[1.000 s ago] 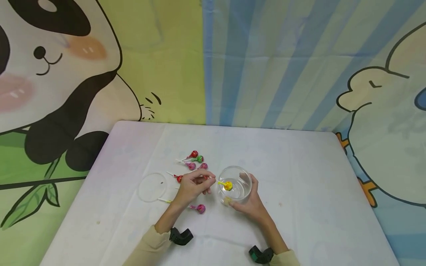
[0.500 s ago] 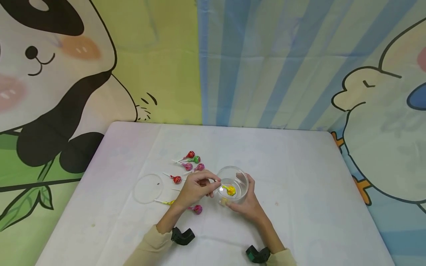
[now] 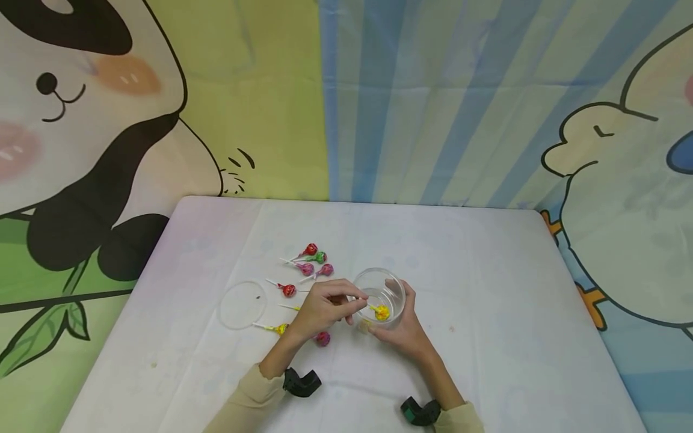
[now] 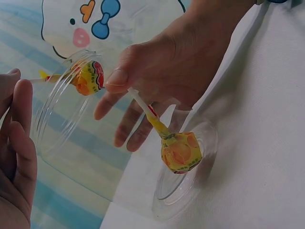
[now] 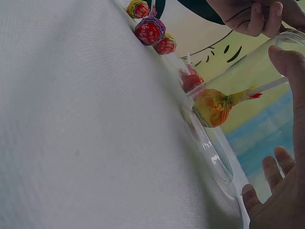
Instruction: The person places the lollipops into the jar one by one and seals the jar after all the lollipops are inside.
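My left hand (image 3: pixel 327 307) pinches a yellow lollipop (image 3: pixel 381 312) by the end of its stick. In the left wrist view, that lollipop's wrapped head (image 4: pixel 88 78) is just inside the mouth of a clear jar (image 3: pixel 373 276). Around the jar's right side my right hand (image 3: pixel 403 334) curls, thumb toward the front. A second yellow lollipop (image 4: pixel 181 152) is inside the jar, head down near the base, its stick leaning up the wall. The right wrist view shows this lower lollipop (image 5: pixel 212 107) through the clear wall.
Left of the jar lie several lollipops: red (image 3: pixel 310 249), green (image 3: pixel 319 257), pink (image 3: pixel 305 269) and yellow (image 3: pixel 281 328) among them. A clear round lid (image 3: pixel 242 305) rests farther left on the white table (image 3: pixel 487 288). A printed cloth backdrop rises behind the table's far edge.
My left hand has moved a little right, taking the yellow lollipop farther over the jar's mouth. My right hand keeps its hold on the jar. The head view has shifted slightly.
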Tool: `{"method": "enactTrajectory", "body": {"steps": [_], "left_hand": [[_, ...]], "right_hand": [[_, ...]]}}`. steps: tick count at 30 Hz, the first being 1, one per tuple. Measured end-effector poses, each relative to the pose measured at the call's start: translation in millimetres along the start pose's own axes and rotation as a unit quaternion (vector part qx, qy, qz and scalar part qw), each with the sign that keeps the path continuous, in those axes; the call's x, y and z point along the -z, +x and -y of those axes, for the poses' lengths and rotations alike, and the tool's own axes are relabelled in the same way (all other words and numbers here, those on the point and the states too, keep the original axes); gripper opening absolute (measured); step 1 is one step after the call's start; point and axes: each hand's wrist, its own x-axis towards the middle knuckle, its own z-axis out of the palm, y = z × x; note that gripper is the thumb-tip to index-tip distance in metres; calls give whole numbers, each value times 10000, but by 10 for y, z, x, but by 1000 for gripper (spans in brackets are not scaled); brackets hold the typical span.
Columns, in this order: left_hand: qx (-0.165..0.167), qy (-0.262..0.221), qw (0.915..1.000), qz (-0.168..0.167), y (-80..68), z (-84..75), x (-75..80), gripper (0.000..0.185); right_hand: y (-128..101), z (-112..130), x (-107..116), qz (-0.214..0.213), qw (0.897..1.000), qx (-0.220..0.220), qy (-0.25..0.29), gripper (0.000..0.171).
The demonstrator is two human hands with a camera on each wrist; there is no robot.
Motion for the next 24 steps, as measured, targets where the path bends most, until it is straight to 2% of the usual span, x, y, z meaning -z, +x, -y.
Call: {"method": "enactTrajectory", "body": {"steps": [3, 7, 11, 16, 19, 24], "left_hand": [[-14, -53, 10000, 1, 5, 2, -15, 10], [-13, 65, 9999, 79, 24, 39, -31, 9], [-141, 221, 9990, 349, 68, 62, -48, 10], [-186, 525, 9962, 673, 102, 42, -54, 13], [-121, 681, 9952, 694, 102, 34, -63, 12], [38, 646, 9957, 663, 83, 46, -86, 11]], "right_hand": [[4, -34, -3, 9, 10000, 21, -19, 101], [20, -221, -19, 4, 10000, 47, -17, 104], [39, -380, -27, 15, 9999, 105, -38, 107], [44, -398, -24, 90, 9999, 122, 58, 105], [45, -396, -25, 102, 9998, 143, 108, 104], [40, -416, -24, 88, 9999, 125, 79, 104]]}}
